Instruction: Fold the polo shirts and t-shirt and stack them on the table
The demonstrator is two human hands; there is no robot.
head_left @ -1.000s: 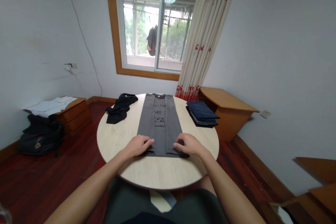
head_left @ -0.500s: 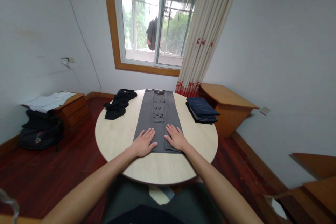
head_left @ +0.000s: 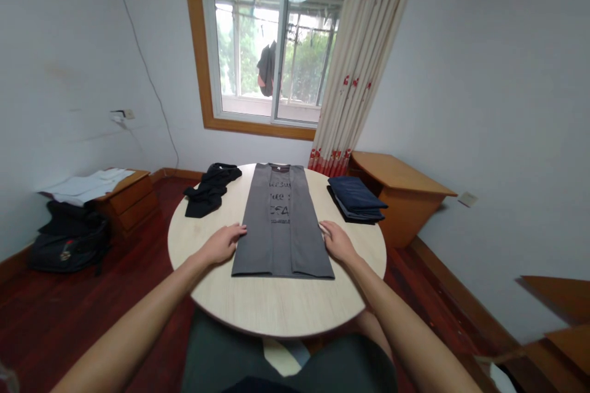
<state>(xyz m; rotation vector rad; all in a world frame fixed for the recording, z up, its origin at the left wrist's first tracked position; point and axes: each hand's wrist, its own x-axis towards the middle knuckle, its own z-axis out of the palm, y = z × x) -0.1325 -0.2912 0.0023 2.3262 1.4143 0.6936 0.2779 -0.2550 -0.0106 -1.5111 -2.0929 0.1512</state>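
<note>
A dark grey T-shirt (head_left: 281,245) with black lettering lies flat on the round table (head_left: 276,307), both sides folded inward into a long strip, its neckline toward the window. At the strip's left edge my left hand (head_left: 224,242) has its fingers closed on the fabric. My right hand (head_left: 338,239) grips the opposite edge at about the same height, fingertips partly hidden. A pile of folded dark clothes (head_left: 354,196), navy on top, rests to the right of the T-shirt. To its left lies a crumpled black garment (head_left: 209,190).
A wooden desk (head_left: 401,178) stands behind the table on the right, beside a patterned curtain (head_left: 343,73). On the left, a wooden cabinet (head_left: 133,199) carries white papers (head_left: 87,184), with a black bag (head_left: 69,239) on the floor before it.
My hands have slid off the T-shirt's lower front, where they lay flat, outward and slightly away to its two side edges. The view has tilted up a little.
</note>
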